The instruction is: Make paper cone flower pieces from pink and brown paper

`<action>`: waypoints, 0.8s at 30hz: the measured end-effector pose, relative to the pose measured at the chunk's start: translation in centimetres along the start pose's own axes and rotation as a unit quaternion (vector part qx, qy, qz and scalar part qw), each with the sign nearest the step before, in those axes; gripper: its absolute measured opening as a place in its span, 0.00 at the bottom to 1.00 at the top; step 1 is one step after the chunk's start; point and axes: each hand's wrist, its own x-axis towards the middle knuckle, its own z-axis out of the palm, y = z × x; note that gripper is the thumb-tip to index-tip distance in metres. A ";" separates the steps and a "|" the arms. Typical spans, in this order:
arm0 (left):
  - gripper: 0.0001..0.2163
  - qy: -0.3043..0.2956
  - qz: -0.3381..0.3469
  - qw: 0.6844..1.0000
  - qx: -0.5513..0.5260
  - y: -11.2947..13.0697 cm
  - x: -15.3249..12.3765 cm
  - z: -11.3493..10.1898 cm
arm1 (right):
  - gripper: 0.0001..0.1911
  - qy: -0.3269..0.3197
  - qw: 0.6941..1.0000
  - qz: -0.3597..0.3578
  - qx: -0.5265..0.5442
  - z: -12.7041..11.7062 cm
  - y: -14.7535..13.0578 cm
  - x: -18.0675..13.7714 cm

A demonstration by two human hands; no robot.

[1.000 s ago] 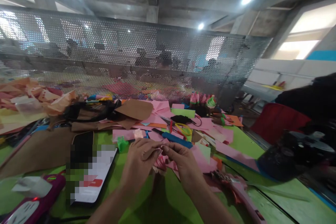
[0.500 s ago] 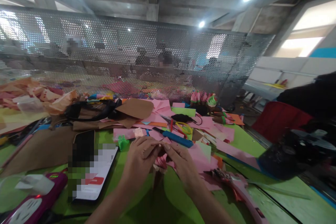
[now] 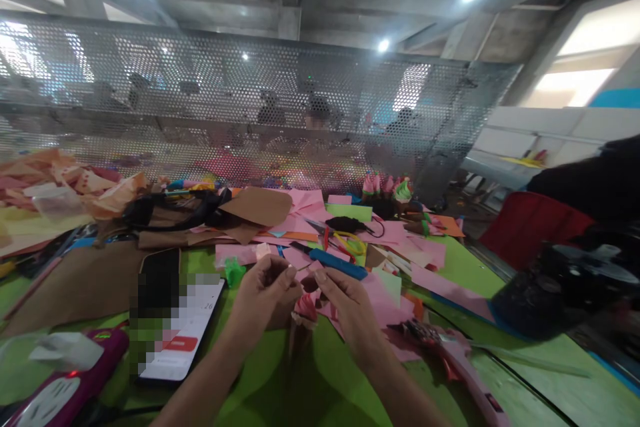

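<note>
My left hand is closed, with thumb and fingertips pinched together; what they hold, if anything, is too small to make out. Facing it, my right hand pinches a small dark brown piece between thumb and fingers. Just below and between both hands stands a toy ice cream cone with a pink swirl top and a brown cone, upright on the green tabletop. Pink paper sheets lie beyond and beside my right hand. A bright green plastic piece is left of my left hand.
A blue-handled cutter and scissors with yellow handles lie behind the hands. At right are a pink glue gun and a black container. Phones and a purple power strip occupy the left. A perforated metal screen stands behind.
My fingertips have moved apart, the left hand shifting slightly left. The brown piece in my right hand and the cone's pink top show more now.
</note>
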 end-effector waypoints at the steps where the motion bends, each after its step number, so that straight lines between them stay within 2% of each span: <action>1: 0.11 0.000 0.001 1.000 0.001 0.1 0.0 0.0 | 0.19 0.001 1.000 0.002 -0.001 0.0 0.0 0.0; 7: 0.14 0.010 -0.005 1.000 0.006 0.8 -0.2 -0.1 | 0.18 0.008 1.000 0.001 0.000 -0.1 0.3 0.2; 12: 0.07 0.018 -0.007 1.000 -0.005 0.2 0.1 -0.1 | 0.11 0.021 1.000 -0.002 0.018 0.0 0.8 0.4; 24: 0.11 -0.008 -0.025 1.000 0.000 0.0 0.1 -0.1 | 0.11 0.018 0.997 0.019 0.069 0.0 1.0 0.7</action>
